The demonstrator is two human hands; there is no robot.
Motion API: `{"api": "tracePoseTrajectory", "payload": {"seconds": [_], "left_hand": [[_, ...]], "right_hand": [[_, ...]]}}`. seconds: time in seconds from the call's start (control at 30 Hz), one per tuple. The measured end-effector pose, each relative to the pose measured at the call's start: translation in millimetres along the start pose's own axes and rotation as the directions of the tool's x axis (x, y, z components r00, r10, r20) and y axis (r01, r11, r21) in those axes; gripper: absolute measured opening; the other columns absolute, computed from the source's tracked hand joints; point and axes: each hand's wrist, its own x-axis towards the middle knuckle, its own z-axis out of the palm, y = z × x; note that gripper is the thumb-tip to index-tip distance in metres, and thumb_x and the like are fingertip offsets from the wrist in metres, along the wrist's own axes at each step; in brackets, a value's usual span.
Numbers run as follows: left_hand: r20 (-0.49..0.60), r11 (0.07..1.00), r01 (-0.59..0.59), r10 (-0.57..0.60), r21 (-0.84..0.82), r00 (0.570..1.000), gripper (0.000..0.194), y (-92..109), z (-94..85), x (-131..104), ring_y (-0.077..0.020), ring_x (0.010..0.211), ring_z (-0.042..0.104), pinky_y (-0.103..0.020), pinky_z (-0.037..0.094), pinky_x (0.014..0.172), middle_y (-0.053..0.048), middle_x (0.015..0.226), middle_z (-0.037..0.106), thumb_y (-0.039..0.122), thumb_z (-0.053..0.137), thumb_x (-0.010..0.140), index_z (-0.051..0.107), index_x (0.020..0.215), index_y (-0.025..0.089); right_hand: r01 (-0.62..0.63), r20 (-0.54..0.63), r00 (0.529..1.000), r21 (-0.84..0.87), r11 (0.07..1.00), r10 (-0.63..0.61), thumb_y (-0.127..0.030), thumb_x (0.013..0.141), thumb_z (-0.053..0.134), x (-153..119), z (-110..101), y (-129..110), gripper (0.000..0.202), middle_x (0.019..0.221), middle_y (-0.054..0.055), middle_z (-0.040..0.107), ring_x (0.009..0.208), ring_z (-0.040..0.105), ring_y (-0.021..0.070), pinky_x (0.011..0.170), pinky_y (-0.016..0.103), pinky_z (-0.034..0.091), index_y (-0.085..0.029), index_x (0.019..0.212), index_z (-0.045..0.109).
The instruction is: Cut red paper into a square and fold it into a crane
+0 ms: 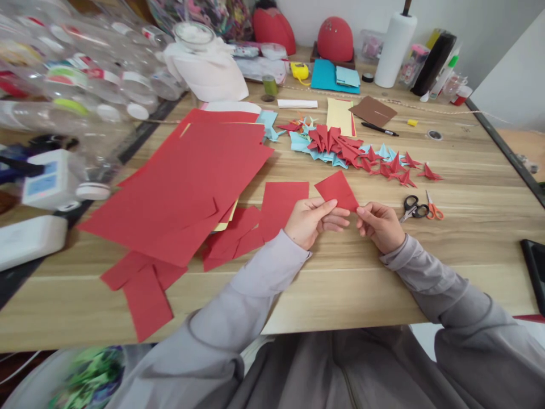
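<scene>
With our left hand pinching the small red paper over the bench and our right hand pinching its right corner, we do best to grip lightly and align edges squarely, so any crease runs clean.

plain red paper, grey sleeves, wood-grained table

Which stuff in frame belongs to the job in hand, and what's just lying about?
Likely the job:
red square, held by left hand and right hand
red sheets
folded figures
black scissors and orange scissors, perhaps; both lie unheld

Seemingly just lying about:
bottles
tape measure
white roll
pen
</scene>
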Motion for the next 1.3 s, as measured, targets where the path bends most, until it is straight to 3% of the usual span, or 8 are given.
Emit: {"api": "tracePoseTrajectory", "payload": {"seconds": [0.1,0.23,0.4,0.5,0.63,0.77,1.07,1.3], "left_hand": [[0.004,0.995,-0.024,0.025,-0.101,1.0,0.011,3.9,-1.6,-1.3,-0.0188,0.062,0.069,-0.026,0.053,0.054,-0.016,0.084,0.073,0.018,0.063,0.069,0.063,0.064,0.008],[-0.029,0.982,-0.029,0.024,-0.188,0.999,0.027,6.7,-3.4,-1.2,-0.0235,0.07,0.069,-0.032,0.054,0.06,-0.016,0.081,0.072,0.029,0.053,0.073,0.069,0.07,0.007],[-0.161,0.984,-0.157,0.142,-0.082,0.977,0.019,-1.2,-2.1,3.3,-0.019,0.077,0.067,-0.029,0.052,0.071,-0.008,0.079,0.073,0.022,0.069,0.062,0.073,0.078,0.012],[-0.148,0.973,-0.218,0.206,-0.071,0.967,0.031,-6.6,-2.1,5.9,-0.0166,0.08,0.067,-0.027,0.051,0.076,-0.004,0.081,0.073,0.017,0.075,0.057,0.072,0.087,0.016],[-0.124,0.975,-0.213,0.204,-0.065,0.971,0.064,-12.5,-1.8,7.3,-0.0161,0.073,0.067,-0.029,0.051,0.074,-0.001,0.076,0.072,0.021,0.079,0.056,0.06,0.117,0.018],[-0.082,0.977,-0.192,0.185,-0.09,0.979,0.051,-18.8,1.3,6.3,-0.0175,0.074,0.068,-0.029,0.052,0.073,-0.004,0.077,0.073,0.024,0.082,0.053,0.065,0.099,0.013],[-0.071,0.991,-0.09,0.084,-0.095,0.994,0.029,-13.9,5.5,2.7,-0.0102,0.052,0.06,-0.023,0.051,0.054,0.001,0.057,0.064,0.026,0.08,0.051,0.06,0.067,0.013],[-0.116,0.991,-0.128,0.123,-0.037,0.986,0.032,-14.2,2.2,3.9,-0.0083,0.044,0.056,-0.02,0.048,0.044,0.004,0.051,0.059,0.024,0.082,0.047,0.056,0.063,0.013]], "right_hand": [[0.013,-0.033,0.999,0.025,1.0,-0.012,-0.043,0.06,0.078,1.0,-0.1,0.0,0.035,0.048,-0.004,0.06,0.035,0.048,0.0058,0.034,0.017,0.037,-0.017,0.059,0.056],[0.038,-0.078,0.996,0.041,0.998,-0.035,-0.042,0.063,0.076,2.0,-1.9,1.3,0.036,0.048,-0.004,0.057,0.036,0.047,0.0051,0.035,0.017,0.034,-0.017,0.057,0.052],[0.223,-0.069,0.967,-0.238,0.945,-0.245,-0.037,0.072,0.07,-4.6,-2.0,6.7,0.023,0.055,-0.004,0.057,0.043,0.051,0.0088,0.043,0.021,0.043,-0.019,0.076,0.055],[0.419,0.031,0.887,-0.472,0.776,-0.46,-0.028,0.077,0.065,-10.9,-0.9,10.1,0.029,0.081,0.002,0.062,0.066,0.059,0.0133,0.058,0.026,0.051,-0.023,0.102,0.052],[0.615,0.318,0.735,-0.685,0.391,-0.599,-0.018,0.08,0.056,-14.8,1.3,11.1,0.035,0.11,0.01,0.054,0.097,0.057,0.0213,0.076,0.035,0.054,-0.025,0.114,0.052],[0.679,0.439,0.643,-0.705,0.204,-0.627,-0.014,0.079,0.054,-13.7,2.2,10.2,0.033,0.109,0.011,0.05,0.101,0.056,0.0234,0.086,0.041,0.051,-0.023,0.11,0.056],[0.668,0.375,0.628,-0.71,0.224,-0.682,-0.014,0.083,0.053,-13.9,1.1,7.7,0.014,0.1,0.009,0.055,0.088,0.059,0.0185,0.075,0.034,0.053,-0.021,0.092,0.061],[0.67,0.381,0.622,-0.711,0.214,-0.684,-0.003,0.075,0.046,-14.4,-2.0,5.4,0.028,0.108,0.011,0.052,0.1,0.056,0.0229,0.084,0.042,0.05,-0.021,0.095,0.056]]}}
